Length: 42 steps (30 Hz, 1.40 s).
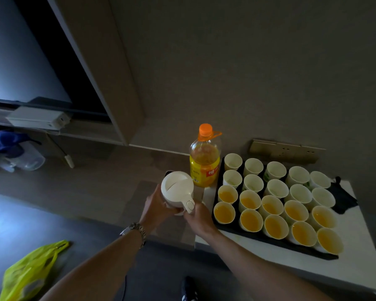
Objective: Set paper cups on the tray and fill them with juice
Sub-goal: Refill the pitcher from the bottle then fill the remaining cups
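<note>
Hands (159,205) grip a white jug (178,190) beside half-filled cups (276,183); steady, low pouring should spare the tray (269,241) spills.

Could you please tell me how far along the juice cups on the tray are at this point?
All twenty paper cups stand on the black tray. The two nearest rows, like this cup, hold juice; the two far rows, like this one, look empty. The left hand and right hand hold a white jug. The juice bottle stands capped.
</note>
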Motion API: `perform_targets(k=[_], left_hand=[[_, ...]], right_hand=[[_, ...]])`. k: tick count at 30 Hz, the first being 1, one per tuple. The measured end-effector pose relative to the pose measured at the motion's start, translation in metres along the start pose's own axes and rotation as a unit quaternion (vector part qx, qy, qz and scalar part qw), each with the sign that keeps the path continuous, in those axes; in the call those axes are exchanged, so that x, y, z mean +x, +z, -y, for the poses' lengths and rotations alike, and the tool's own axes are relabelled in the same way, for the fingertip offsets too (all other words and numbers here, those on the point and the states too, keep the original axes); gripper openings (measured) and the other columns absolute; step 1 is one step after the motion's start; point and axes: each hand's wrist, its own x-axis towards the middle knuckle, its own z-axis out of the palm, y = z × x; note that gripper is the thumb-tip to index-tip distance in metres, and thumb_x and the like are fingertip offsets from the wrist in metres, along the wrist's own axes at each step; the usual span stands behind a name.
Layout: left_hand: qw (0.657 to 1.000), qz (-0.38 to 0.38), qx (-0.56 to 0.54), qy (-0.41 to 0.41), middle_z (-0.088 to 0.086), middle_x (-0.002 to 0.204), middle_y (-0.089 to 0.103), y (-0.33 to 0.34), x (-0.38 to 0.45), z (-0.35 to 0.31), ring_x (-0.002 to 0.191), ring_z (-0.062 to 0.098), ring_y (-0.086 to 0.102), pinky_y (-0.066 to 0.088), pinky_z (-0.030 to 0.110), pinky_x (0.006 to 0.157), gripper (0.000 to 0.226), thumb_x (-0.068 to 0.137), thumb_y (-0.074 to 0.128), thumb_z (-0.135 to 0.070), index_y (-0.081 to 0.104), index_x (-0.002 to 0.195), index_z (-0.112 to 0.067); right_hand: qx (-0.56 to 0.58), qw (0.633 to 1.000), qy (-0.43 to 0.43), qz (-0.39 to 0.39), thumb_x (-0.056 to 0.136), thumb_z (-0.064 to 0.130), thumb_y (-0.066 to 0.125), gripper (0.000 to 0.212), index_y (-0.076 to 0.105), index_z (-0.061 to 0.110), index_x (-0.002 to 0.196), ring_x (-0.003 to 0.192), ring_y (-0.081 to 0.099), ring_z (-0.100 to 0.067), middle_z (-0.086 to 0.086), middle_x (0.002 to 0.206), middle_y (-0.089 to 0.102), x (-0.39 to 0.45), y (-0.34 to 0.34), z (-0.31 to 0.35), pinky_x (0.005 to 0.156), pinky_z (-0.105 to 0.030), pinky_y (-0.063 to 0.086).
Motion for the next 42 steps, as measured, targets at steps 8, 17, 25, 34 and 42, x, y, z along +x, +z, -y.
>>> perform_targets(k=[8, 17, 25, 34, 42], left_hand=[[0.996, -0.065, 0.047, 0.025, -0.019, 0.130, 0.065, -0.026, -0.017, -0.048, 0.115, -0.005, 0.059, 0.050, 0.016, 0.096, 0.108, 0.054, 0.090, -0.068, 0.041, 0.145, -0.038], [0.989, -0.133, 0.055, 0.047, -0.019, 0.124, 0.068, -0.009, -0.052, -0.125, 0.106, -0.005, 0.062, 0.046, -0.002, 0.080, 0.109, 0.054, 0.092, -0.068, 0.044, 0.147, -0.034], [0.985, -0.154, 0.064, 0.036, -0.019, 0.124, 0.068, 0.033, -0.066, -0.193, 0.109, -0.004, 0.063, 0.046, 0.005, 0.082, 0.108, 0.049, 0.085, -0.080, 0.049, 0.139, -0.033], [0.984, -0.155, 0.070, 0.049, -0.015, 0.119, 0.071, 0.096, -0.058, -0.254, 0.106, 0.005, 0.068, 0.059, 0.028, 0.087, 0.101, 0.053, 0.082, -0.078, 0.046, 0.138, -0.036], [0.986, -0.163, -0.019, 0.010, -0.012, 0.124, 0.067, 0.159, -0.044, -0.285, 0.109, 0.011, 0.066, 0.059, 0.032, 0.085, 0.105, 0.052, 0.080, -0.080, 0.047, 0.138, -0.030]], right_hand=[[0.110, 0.986, -0.125, 0.001, 0.087, 0.011, 0.070, 0.028, 0.067, 0.035, 0.102, 0.098, 0.067, -0.003, 0.014, 0.098, 0.073, -0.020, -0.039, 0.039, 0.075, -0.015, 0.055], [0.138, 0.978, -0.154, -0.007, 0.081, -0.002, 0.069, 0.030, 0.067, 0.027, 0.087, 0.078, 0.061, -0.007, 0.012, 0.080, 0.067, -0.042, -0.104, 0.041, 0.058, -0.009, 0.045], [0.132, 0.976, -0.168, -0.028, 0.079, 0.008, 0.073, 0.008, 0.071, 0.016, 0.081, 0.075, 0.064, -0.011, 0.002, 0.077, 0.072, -0.061, -0.180, 0.026, 0.055, -0.014, 0.044], [0.162, 0.976, -0.129, -0.062, 0.090, 0.046, 0.071, 0.030, 0.075, 0.017, 0.084, 0.076, 0.070, -0.010, 0.004, 0.078, 0.075, -0.082, -0.268, 0.006, 0.062, -0.023, 0.051], [0.121, 0.980, -0.093, -0.129, 0.092, 0.050, 0.067, 0.046, 0.064, 0.013, 0.065, 0.061, 0.057, -0.016, 0.001, 0.059, 0.061, -0.072, -0.320, -0.007, 0.059, -0.031, 0.043]])
